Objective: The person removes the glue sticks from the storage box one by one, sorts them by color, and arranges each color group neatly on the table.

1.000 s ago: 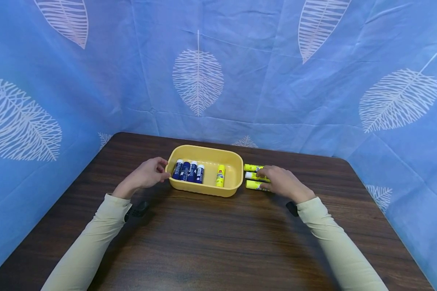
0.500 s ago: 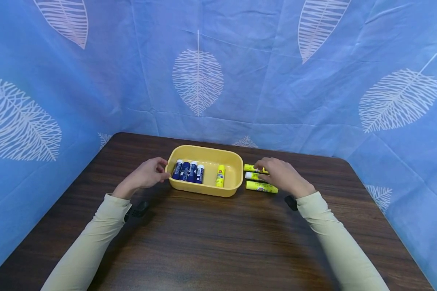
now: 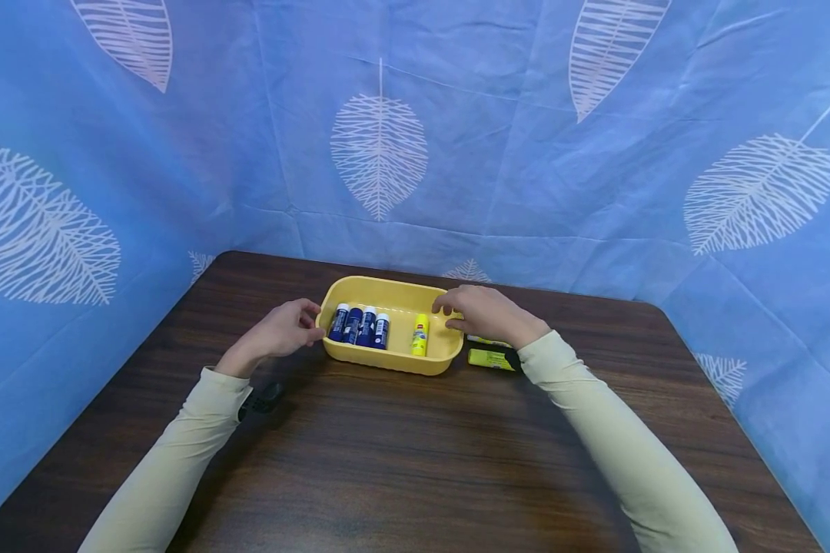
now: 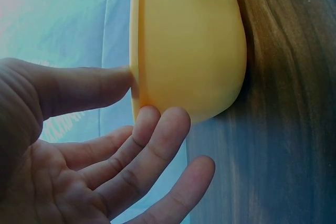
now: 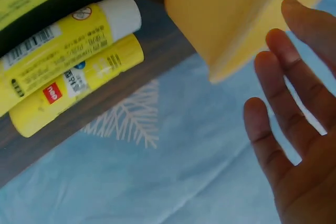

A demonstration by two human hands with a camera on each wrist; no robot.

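A yellow plastic basket point(image 3: 360, 353) stands on the table, holding several dark blue glue sticks point(image 3: 366, 329) at its left and one yellow glue stick point(image 3: 420, 336) toward the right. My left hand point(image 3: 282, 332) holds the basket's left end, thumb at the rim and fingertips against the wall in the left wrist view. Over the right end is my right hand point(image 3: 486, 311), fingers spread and nothing in them. Beside the basket, partly hidden by that hand in the head view, lie a white-capped yellow glue stick point(image 5: 63, 48), another yellow one point(image 5: 79, 85) and a yellow-green one point(image 3: 491, 359).
The dark wood table point(image 3: 401, 453) reaches back to a blue cloth point(image 3: 498, 153) printed with white leaves. The cloth also hangs along both sides. A dark device point(image 3: 264, 397) shows at the left wrist.
My right hand has moved left from over the loose glue sticks to the basket's right end. The left hand keeps its place at the basket, and the glue sticks lie where they were.
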